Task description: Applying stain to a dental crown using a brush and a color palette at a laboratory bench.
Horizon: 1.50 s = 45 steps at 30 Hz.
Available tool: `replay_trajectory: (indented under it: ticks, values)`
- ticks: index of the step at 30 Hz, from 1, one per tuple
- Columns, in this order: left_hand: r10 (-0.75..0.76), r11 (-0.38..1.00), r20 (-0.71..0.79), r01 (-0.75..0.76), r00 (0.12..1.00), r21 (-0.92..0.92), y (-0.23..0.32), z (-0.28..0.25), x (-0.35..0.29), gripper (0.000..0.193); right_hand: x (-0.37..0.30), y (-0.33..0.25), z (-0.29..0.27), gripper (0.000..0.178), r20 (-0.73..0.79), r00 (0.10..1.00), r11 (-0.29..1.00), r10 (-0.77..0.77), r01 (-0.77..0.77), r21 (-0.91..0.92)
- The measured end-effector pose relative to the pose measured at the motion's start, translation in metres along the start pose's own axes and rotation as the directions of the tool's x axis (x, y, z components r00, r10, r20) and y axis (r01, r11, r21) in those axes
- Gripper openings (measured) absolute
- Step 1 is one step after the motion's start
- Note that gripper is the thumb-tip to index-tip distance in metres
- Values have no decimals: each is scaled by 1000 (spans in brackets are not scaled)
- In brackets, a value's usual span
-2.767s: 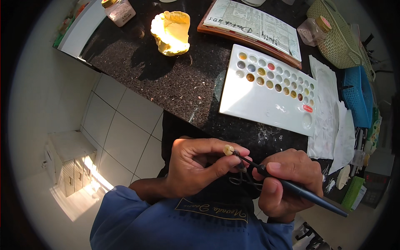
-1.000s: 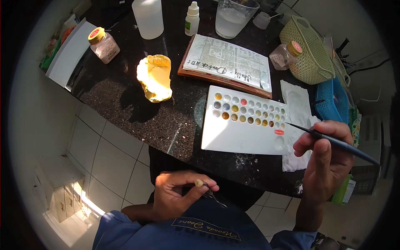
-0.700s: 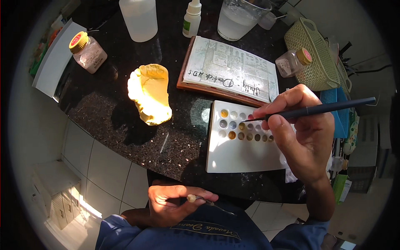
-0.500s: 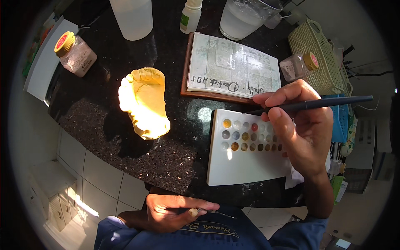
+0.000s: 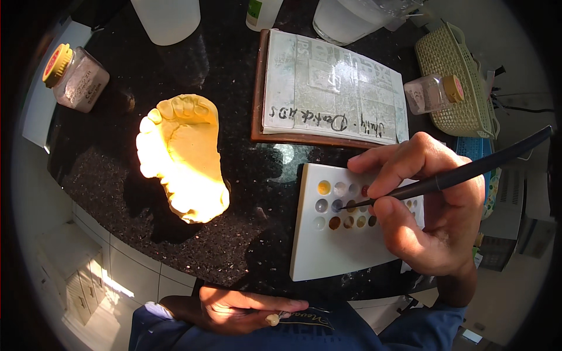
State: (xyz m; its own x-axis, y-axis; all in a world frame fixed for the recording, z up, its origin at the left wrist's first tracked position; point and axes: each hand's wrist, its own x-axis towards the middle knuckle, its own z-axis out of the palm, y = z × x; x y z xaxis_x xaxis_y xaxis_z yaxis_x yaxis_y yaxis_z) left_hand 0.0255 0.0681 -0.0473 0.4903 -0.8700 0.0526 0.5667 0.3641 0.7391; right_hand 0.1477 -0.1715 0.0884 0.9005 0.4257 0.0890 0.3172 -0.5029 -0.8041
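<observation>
In my right hand [image 5: 436,207] a slim dark brush [image 5: 462,175] is pinched between thumb and fingers. Its fine tip is at a bluish-grey well in the middle row of the white palette [image 5: 328,257]; whether it touches the paste I cannot tell. The palette has rows of small round wells in yellow, grey, red and brown, partly covered by this hand. Low at the table's front edge, my left hand [image 5: 240,307] is closed on a thin metal instrument, mostly hidden by the fingers. A small cream tooth crown [image 5: 272,319] shows beside the thumb.
Left of the palette stands a yellow dental cast [image 5: 193,131] in bright sun. A framed glass-like slab [image 5: 333,88] lies behind the palette. Powder jars [image 5: 82,82] stand at both sides, with a clear liquid-filled cup [image 5: 345,20] and a woven basket [image 5: 453,76] farther back.
My right hand has come nearer and lower, bringing the brush tip from the palette's back edge to a middle-row well. My left hand has turned slightly, still holding the instrument. The view has shifted.
</observation>
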Motion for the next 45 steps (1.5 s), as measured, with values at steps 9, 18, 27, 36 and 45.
replay_trajectory:
  ticks: [9,18,27,36,45]
  values:
    - [143,990,-6,-143,990,-3,10,-5,4,38,0,-2,2,12,10,999,998,42,-42,-40]
    - [49,994,6,-50,999,101,15,-8,2,39,-2,2,2,12,-23,1000,1000,18,-18,1]
    - [141,965,-1,-137,990,224,17,-12,10,33,-2,4,5,11,-51,998,999,28,-26,32]
    - [214,953,-111,-182,970,243,25,-6,15,31,-2,8,3,11,-32,999,1000,-30,30,-9]
    - [128,983,-54,-120,990,139,15,-9,8,32,-3,8,7,12,-90,995,997,44,-37,73]
